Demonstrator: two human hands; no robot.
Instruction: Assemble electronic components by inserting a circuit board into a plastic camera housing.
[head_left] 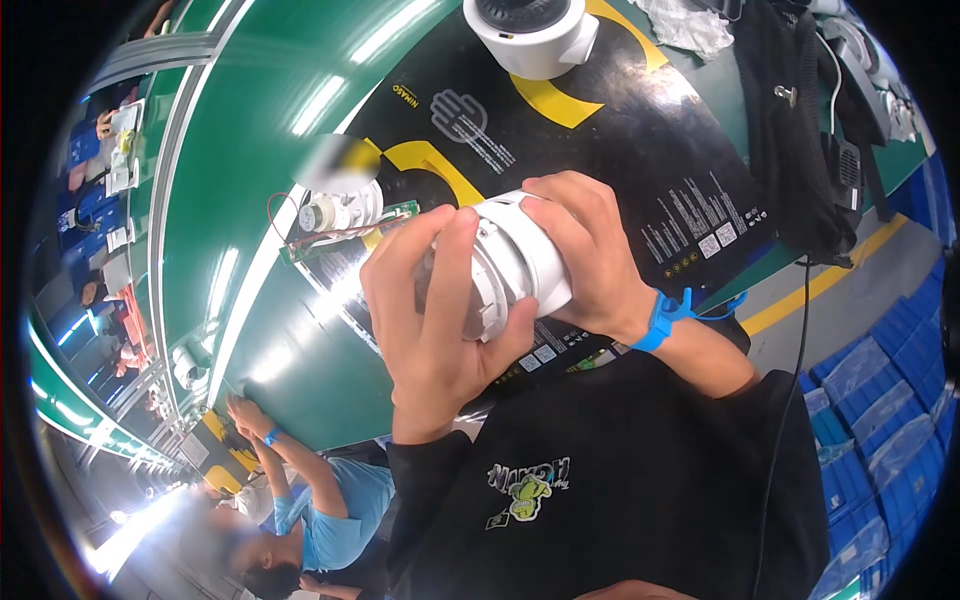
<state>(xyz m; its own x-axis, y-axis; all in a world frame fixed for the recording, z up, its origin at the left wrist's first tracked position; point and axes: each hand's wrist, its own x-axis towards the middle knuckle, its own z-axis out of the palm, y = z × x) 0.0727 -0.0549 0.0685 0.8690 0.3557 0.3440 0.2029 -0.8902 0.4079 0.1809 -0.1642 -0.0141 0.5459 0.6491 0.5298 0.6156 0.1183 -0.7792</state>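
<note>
White housing (545, 272) clasped: left fingers (455, 262) spread around it, right fingers (572, 218) curled.

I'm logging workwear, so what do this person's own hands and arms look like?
Both are ungloved. The left hand comes out of a black sleeve reaching near the wrist. The right hand has a bright blue band with a strap end sticking out at the wrist; the right black sleeve stops higher, leaving the forearm bare.
</note>
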